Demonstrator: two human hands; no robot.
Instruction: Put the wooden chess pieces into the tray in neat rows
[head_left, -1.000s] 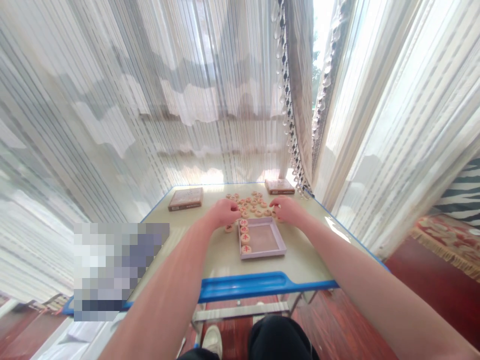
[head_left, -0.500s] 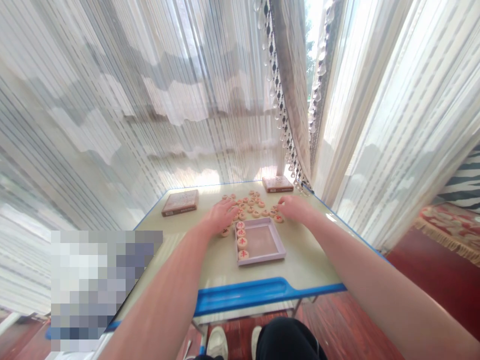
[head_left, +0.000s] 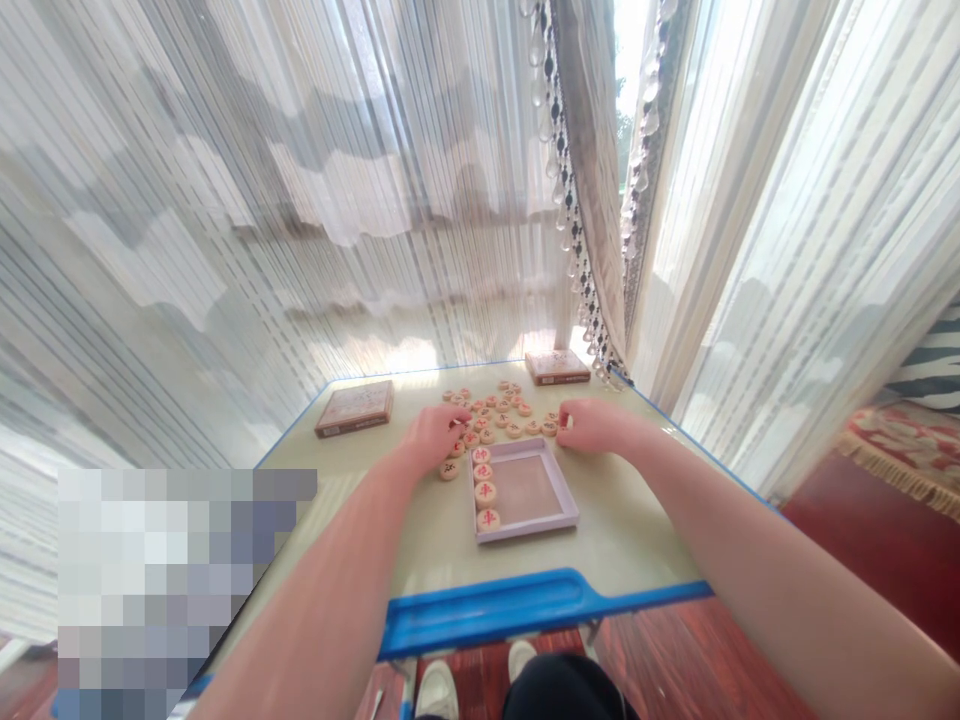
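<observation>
A shallow, pale lilac box tray (head_left: pixel 568 490) lies on the table with several round Chinese chess pieces, marked in red, in a column along its left side; the top one (head_left: pixel 481 456) is at the far corner. Behind it are scattered loose Chinese chess pieces (head_left: pixel 503 420). My left hand (head_left: pixel 439 437) is at the left of this scatter, its fingers curled together; what they hold, if anything, is hidden. My right hand (head_left: pixel 589 426) is at the right end of the scatter, fingertips closed around a Chinese chess piece mostly hidden by them. A loose piece (head_left: pixel 448 470) rests left of the tray.
A flat printed box (head_left: pixel 355 408) lies at the back left of the table, another flat box (head_left: pixel 557 367) at the back right. The table's blue front edge (head_left: pixel 487 608) has a moulded groove. Sheer curtains (head_left: pixel 420 270) hang beyond the table.
My right hand has come down and inward over the piece at the right end of the scatter. My left hand has drawn slightly left, its fingers curling in.
</observation>
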